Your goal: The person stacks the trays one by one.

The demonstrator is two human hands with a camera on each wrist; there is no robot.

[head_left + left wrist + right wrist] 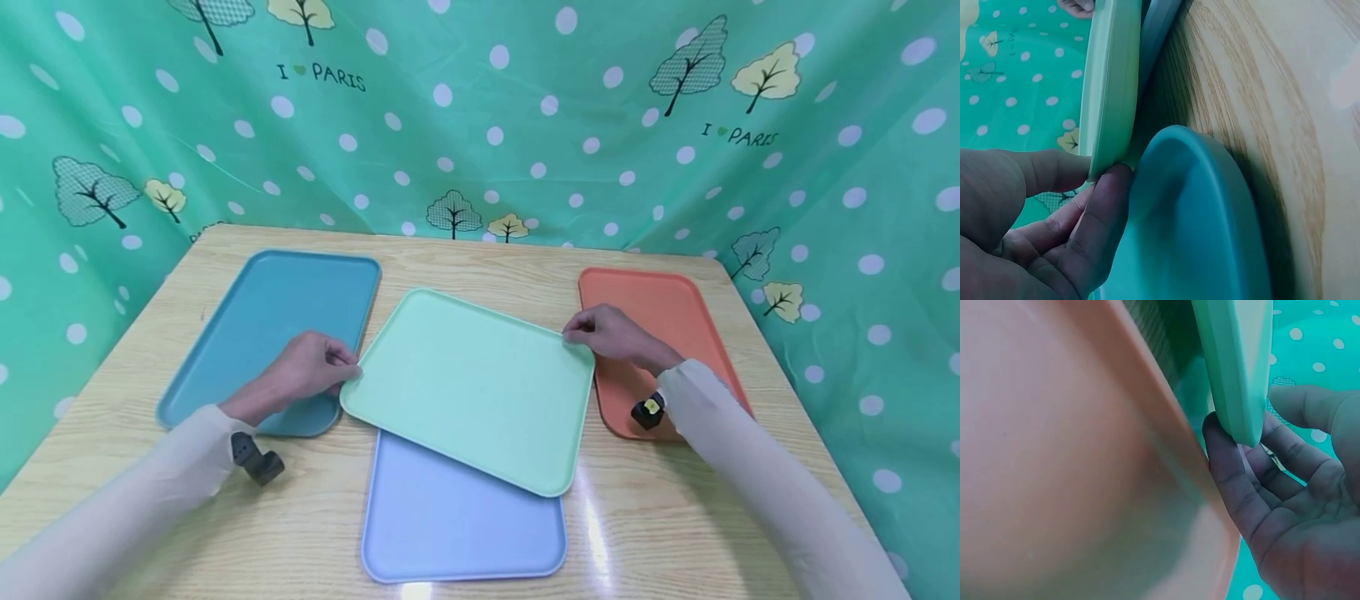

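A pale green tray point(472, 387) is held between both hands, turned at a slant over the middle of the table. My left hand point(318, 367) pinches its left corner, thumb on one side of the rim and fingers beneath, as the left wrist view shows. At the far right corner my right hand point(611, 331) grips the rim between thumb and fingers. Under the green tray lies a periwinkle blue tray point(465, 533), its far part hidden. The left hand is above the right edge of a teal blue tray point(277, 308); the right hand overlaps an orange-red tray point(637, 292).
All the trays are on or over a light wooden table point(300, 533). Behind it and at both sides hangs a green curtain point(480, 108) with white dots and printed trees. Each wrist wears a small black camera.
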